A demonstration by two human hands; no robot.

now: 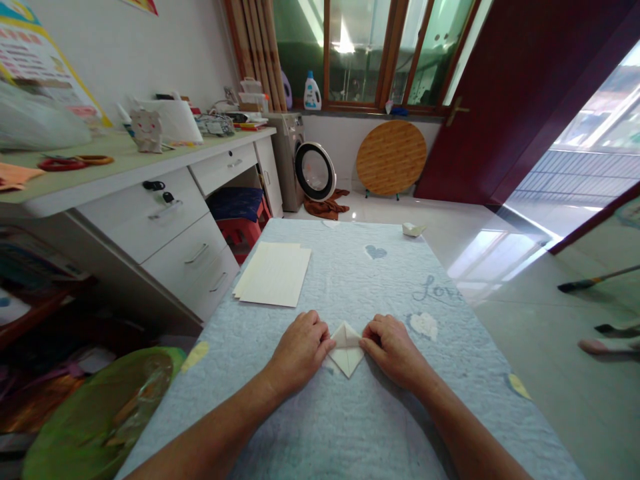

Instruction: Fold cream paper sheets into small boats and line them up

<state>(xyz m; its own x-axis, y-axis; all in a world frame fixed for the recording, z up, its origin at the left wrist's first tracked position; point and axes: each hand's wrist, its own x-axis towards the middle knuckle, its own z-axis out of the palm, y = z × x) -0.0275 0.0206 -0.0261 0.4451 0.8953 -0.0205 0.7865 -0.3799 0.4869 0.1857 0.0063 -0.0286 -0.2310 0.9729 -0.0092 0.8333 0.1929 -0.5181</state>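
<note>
A small piece of folded paper [347,352], cream-coloured and diamond-shaped with creases across it, is held between my two hands just above or on the cloth. My left hand [304,343] pinches its left corner between thumb and fingers. On the opposite corner, my right hand [390,343] has a similar pinch. Ahead and to the left lies a stack of cream paper sheets [275,273], slightly fanned. At the far right edge of the table sits a small folded paper piece [413,230], standing up from the cloth.
A pale blue cloth [330,427] with hearts and lettering covers the table. Left of it stand a white desk [175,233] with scissors [63,163] on top and a green-lined bin [65,427]. Beyond are a red stool [243,230] and an open washing machine [287,160].
</note>
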